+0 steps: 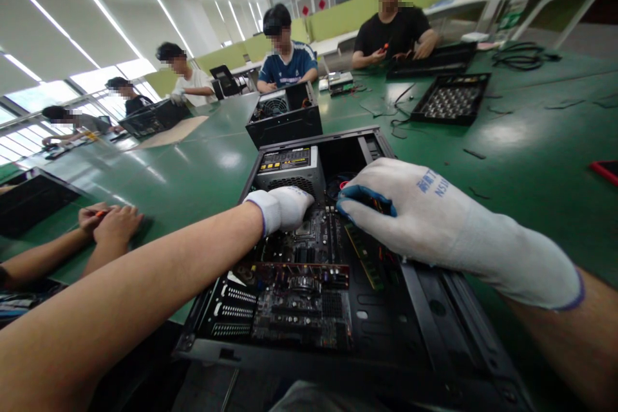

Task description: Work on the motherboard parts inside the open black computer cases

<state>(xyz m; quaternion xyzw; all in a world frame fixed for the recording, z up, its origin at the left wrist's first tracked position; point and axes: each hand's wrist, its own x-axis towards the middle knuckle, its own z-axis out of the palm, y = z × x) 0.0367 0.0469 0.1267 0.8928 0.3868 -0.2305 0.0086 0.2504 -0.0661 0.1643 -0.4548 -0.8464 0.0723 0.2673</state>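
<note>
An open black computer case [420, 309] lies in front of me, with a motherboard [309, 244] and a power supply [290, 164] inside. My left hand [290, 207], in a white glove, reaches down over the motherboard just in front of the power supply; its fingers are hidden. My right hand [386, 206], in a white glove with blue fingertips, is curled closed above the motherboard's right edge. A green RAM stick [364, 256] slants from its thumb and fingertips toward me. A reddish-brown expansion card [299, 273] crosses the board nearer to me.
Another computer case [284, 116] stands just beyond mine on the green table [217, 161]. A black tray-like part [451, 98] and coiled black cables [524, 55] lie at the right. A co-worker's hands [113, 222] are at the left; several people sit farther back.
</note>
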